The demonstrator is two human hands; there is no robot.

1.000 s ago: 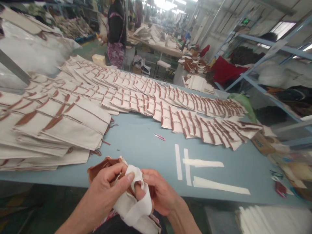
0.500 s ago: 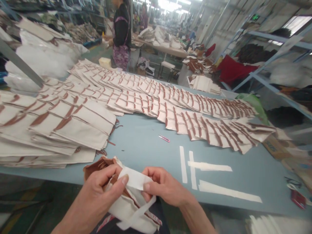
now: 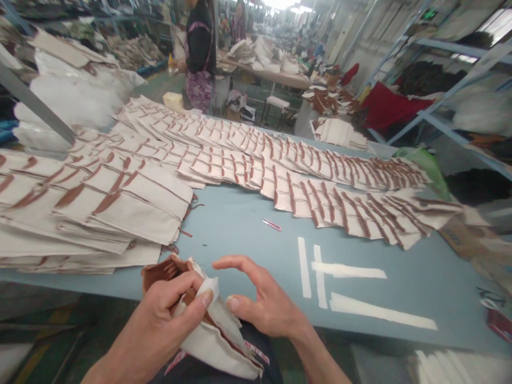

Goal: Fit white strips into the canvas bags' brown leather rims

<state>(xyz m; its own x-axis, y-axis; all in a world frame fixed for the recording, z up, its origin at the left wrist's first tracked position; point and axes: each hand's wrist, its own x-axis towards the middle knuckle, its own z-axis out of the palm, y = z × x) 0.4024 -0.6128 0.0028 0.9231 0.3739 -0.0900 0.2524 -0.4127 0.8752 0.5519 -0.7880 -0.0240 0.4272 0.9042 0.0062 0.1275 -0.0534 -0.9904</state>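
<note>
Cream cloth piece (image 3: 218, 333) with brown trim was at the near edge of the surface (image 3: 240, 240), hanging partly toward the person's lap. The left hand (image 3: 160, 325) gripped its folded corner between thumb and forefinger, with the wrist low. The right hand (image 3: 264, 309) was open, its fingers spread and lifted and only the thumb resting on the cloth. In my judgement, a firm pinch and a flat fold would stop the brown edge from slipping.

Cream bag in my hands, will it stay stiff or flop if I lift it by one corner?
Probably floppy: the cream bag bends and sags past the table under the left hand. Likely light, since a fingertip pinch holds it.
</note>
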